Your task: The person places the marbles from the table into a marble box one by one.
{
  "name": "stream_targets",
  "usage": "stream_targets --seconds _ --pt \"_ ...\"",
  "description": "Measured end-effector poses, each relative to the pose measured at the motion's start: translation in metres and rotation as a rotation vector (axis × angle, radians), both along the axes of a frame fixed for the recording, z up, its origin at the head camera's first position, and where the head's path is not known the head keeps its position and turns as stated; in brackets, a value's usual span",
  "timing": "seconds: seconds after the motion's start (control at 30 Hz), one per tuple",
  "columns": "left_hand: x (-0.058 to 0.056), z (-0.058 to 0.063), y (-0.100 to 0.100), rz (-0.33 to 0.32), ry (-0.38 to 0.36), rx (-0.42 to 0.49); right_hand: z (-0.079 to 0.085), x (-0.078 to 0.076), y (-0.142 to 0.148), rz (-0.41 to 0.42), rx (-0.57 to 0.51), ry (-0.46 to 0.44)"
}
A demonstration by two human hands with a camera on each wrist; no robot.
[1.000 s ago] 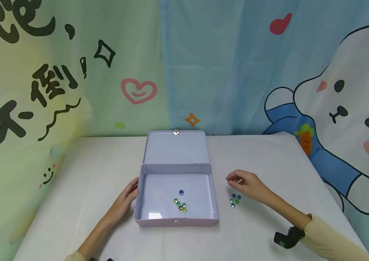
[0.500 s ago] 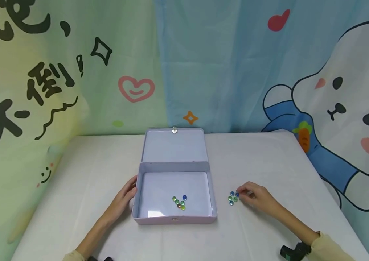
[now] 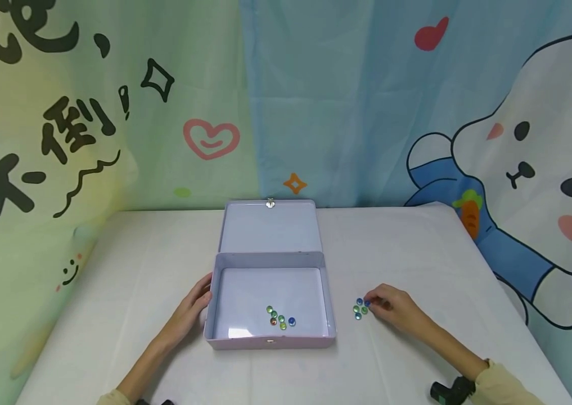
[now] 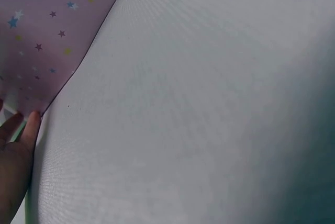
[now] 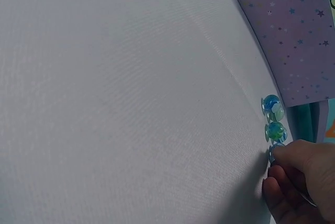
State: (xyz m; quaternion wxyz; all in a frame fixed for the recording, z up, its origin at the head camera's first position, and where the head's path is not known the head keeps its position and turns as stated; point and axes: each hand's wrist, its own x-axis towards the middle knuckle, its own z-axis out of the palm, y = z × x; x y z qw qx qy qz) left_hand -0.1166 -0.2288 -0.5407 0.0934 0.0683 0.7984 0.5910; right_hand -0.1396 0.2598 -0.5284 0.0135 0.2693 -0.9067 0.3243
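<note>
An open lilac tin box (image 3: pixel 270 343) stands on the table, its lid (image 3: pixel 271 228) tipped back. My left hand (image 3: pixel 187 312) rests against the box's left side with fingers extended; in the left wrist view its fingertips touch the star-printed wall (image 4: pixel 47 35). Right of the box, my right hand (image 3: pixel 399 309) pinches a blue marble (image 3: pixel 367 303) between thumb and finger at the edge of a small cluster of glass marbles. A green marble (image 3: pixel 364 310) and another blue marble (image 3: pixel 359 301) lie beside it. The right wrist view shows the pinched marble partly covered by the thumb (image 5: pixel 293 153).
Inside the box lie several green marbles, among them a yellow-green marble (image 3: pixel 283 325), plus an orange-red marble (image 3: pixel 273 322) and a blue marble (image 3: pixel 292 322). A white cloth (image 3: pixel 164 242) covers the table. A printed curtain (image 3: pixel 311 112) hangs behind it.
My right hand has come down to the cluster and now pinches a blue marble there. Inside the box, the blue marble has rolled toward the front right. The left hand stays at the box.
</note>
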Motion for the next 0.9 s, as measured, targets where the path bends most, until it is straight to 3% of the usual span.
stream_targets --seconds 0.6,0.9 --pt "0.001 0.001 0.0 0.005 0.009 -0.005 0.002 0.002 0.0 -0.103 -0.012 -0.055" --pt "0.0 -0.001 0.0 -0.003 0.008 0.001 0.016 -0.002 0.002 -0.179 -0.005 -0.129"
